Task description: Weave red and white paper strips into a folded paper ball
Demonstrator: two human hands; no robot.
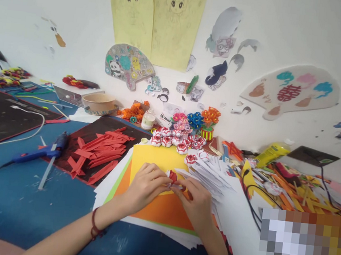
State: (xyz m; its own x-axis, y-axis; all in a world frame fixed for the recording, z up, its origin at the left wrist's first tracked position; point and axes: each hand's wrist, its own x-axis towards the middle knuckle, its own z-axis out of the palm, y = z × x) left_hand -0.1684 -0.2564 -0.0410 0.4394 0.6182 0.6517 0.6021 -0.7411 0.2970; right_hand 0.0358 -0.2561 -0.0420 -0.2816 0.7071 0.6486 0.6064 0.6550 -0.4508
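Note:
Between my fingertips is a small red and white folded paper piece (172,176), partly covered by the fingers. My left hand (148,184) pinches it from the left, and my right hand (195,199) grips its right side. Both hands are over stacked coloured paper, with a yellow sheet (147,155) and an orange sheet (161,211) on top. Just beyond, several finished red and white folded paper balls (166,140) sit in a cluster. White folded paper strips (211,172) lie beside my right hand. Red folded paper strips (104,151) are piled to the left on a dark mat.
A blue glue gun (41,152) with its cord lies on the blue table (67,210) at left. Along the wall stand a round tan container (99,101), a small jar (148,120) and paper flowers (195,120). A yellow bottle (273,152) leans over paper scraps and a black cable at right.

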